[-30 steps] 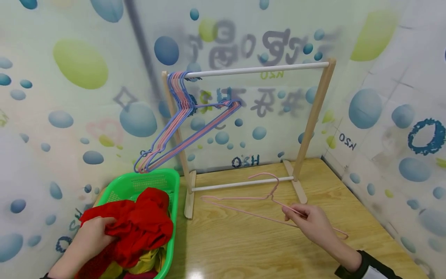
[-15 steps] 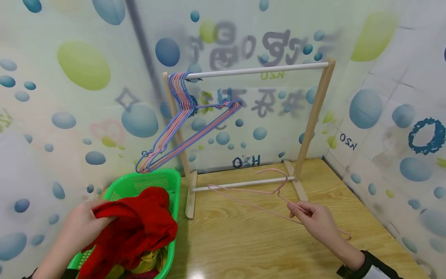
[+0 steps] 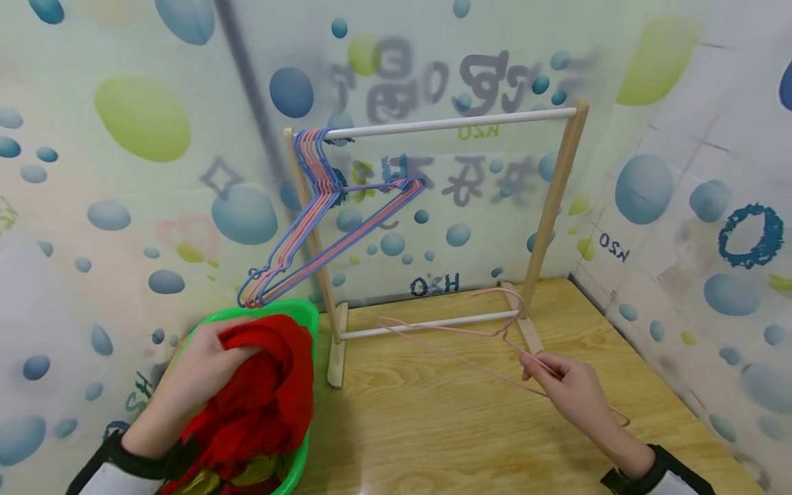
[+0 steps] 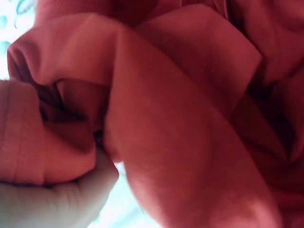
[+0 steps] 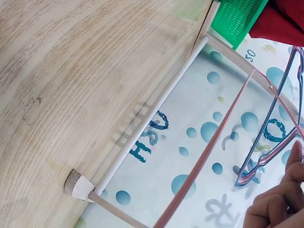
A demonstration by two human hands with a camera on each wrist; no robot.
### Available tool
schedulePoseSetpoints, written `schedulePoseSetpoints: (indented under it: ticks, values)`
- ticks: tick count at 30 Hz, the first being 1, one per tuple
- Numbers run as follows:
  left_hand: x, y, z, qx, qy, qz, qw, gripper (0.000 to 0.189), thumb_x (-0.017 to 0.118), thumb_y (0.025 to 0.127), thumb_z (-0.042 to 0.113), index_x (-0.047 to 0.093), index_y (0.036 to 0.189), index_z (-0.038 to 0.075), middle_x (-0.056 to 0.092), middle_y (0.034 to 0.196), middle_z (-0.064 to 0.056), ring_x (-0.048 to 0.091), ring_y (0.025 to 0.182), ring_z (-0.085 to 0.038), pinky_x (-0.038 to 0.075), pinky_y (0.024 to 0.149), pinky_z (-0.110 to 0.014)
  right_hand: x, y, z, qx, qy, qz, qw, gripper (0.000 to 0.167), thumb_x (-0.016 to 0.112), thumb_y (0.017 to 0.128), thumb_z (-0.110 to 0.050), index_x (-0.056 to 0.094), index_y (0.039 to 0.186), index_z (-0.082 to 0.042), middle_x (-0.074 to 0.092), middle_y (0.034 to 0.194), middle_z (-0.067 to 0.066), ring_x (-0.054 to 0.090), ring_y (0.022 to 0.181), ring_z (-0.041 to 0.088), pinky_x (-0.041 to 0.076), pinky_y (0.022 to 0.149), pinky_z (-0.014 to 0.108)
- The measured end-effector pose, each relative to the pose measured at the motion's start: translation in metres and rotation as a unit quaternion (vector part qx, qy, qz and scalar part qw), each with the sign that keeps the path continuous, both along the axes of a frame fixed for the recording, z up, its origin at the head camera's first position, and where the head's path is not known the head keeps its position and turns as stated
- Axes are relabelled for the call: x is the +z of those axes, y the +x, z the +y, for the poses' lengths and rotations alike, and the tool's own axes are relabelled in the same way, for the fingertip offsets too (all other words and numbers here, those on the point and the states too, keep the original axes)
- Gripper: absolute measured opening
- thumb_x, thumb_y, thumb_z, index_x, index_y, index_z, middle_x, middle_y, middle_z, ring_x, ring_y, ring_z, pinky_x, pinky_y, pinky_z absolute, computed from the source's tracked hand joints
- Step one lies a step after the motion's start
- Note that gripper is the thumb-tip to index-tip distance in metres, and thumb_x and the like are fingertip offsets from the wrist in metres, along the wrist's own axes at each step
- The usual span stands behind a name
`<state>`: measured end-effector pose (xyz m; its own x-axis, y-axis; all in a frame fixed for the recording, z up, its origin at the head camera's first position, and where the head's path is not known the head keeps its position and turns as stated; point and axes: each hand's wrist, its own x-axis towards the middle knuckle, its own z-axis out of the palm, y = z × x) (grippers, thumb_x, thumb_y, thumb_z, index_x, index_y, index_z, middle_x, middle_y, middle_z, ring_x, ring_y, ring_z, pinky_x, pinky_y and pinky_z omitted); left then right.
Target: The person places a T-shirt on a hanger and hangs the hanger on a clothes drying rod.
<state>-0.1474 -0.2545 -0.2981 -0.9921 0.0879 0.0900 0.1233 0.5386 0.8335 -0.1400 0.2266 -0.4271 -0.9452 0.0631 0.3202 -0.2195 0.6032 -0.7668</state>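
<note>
My left hand (image 3: 207,368) grips a red piece of clothing (image 3: 272,392) by its upper edge, lifted in folds over the green basket (image 3: 303,450). In the left wrist view the thumb (image 4: 95,185) presses into the red cloth (image 4: 166,128), which fills most of that view. Over the table on the right, my right hand (image 3: 569,385) pinches a pink hanger (image 3: 458,357) by one shoulder, its hook pointing up and back. The right wrist view shows the curled fingers (image 5: 275,204) and the pink hanger's bar (image 5: 204,156).
A wooden rack (image 3: 551,206) with a white top rod (image 3: 445,125) stands at the back of the table (image 3: 402,426). Several blue and pink hangers (image 3: 315,199) hang at its left end, above the basket. Yellow cloth (image 3: 256,471) lies in the basket. Patterned sheets enclose the table.
My left hand has raised the red clothing and moved right and up with it. My right hand has shifted slightly right with the pink hanger.
</note>
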Motion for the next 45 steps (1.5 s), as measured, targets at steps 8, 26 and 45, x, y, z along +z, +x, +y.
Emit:
schedulePoseSetpoints:
  ticks: [8,26,45]
  values:
    - [0.008,-0.013,0.045,-0.045,0.100,0.004,0.9939,0.026,0.064,0.101,0.008,0.068,0.122,-0.006,0.072,0.090,0.003,0.067,0.083,-0.013,0.056,0.074,-0.029,0.001,0.001,0.006,-0.019,-0.016,0.001,0.9997,0.028,0.066,0.103,-0.022,0.073,0.078,-0.012,0.031,0.051,-0.014,0.026,0.044,0.000,0.026,0.037,0.025]
    - [0.044,-0.034,0.133,-0.125,0.309,0.020,0.9428,0.022,0.052,0.106,0.004,0.066,0.122,0.001,0.073,0.105,0.002,0.070,0.098,-0.015,0.058,0.085,-0.028,0.005,-0.004,0.026,-0.090,-0.017,-0.005,0.9958,0.032,0.064,0.105,-0.029,0.073,0.083,-0.008,0.034,0.049,-0.012,0.031,0.041,0.005,0.028,0.038,0.028]
    - [0.014,-0.064,0.164,-0.133,0.211,-0.072,0.9656,0.026,0.056,0.105,0.009,0.068,0.125,-0.003,0.073,0.103,-0.006,0.068,0.089,-0.012,0.055,0.081,-0.026,0.001,-0.006,0.046,-0.128,-0.019,0.035,0.9910,0.032,0.066,0.103,-0.027,0.073,0.079,-0.008,0.030,0.049,-0.016,0.028,0.040,0.004,0.026,0.039,0.027]
